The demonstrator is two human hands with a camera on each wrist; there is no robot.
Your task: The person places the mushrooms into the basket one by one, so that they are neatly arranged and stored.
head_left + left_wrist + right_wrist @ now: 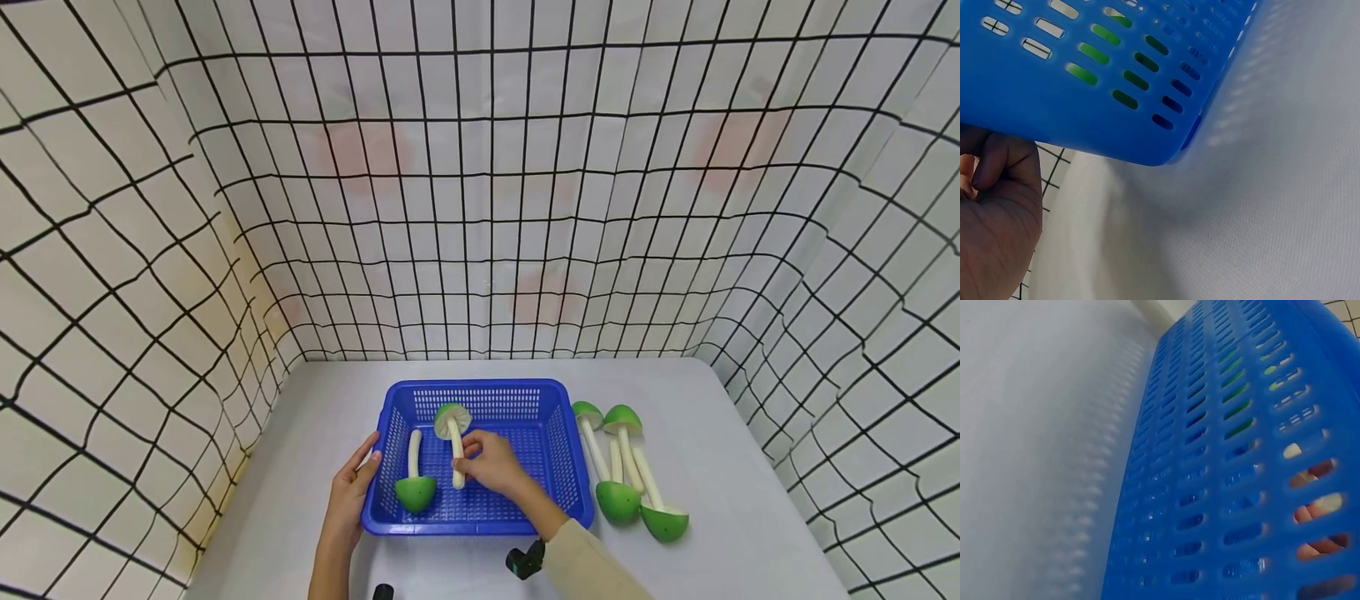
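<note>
A toy mushroom [453, 427] with a green cap and pale stem is in my right hand [489, 463], which pinches the stem low down, over the blue basket [480, 528]. Through the basket's slots, the right wrist view shows parts of fingers [1317, 549]. Another mushroom [416, 493] lies inside at the left, cap toward me. My left hand [349, 492] holds the basket's left rim, thumb at the edge; in the left wrist view the curled fingers [1007, 165] meet that rim.
Right of the basket, several more green-capped mushrooms [619, 502] lie in a pile on the white table [750, 500]. Black netting [491, 208] over white cloth walls surrounds the table at the back and sides.
</note>
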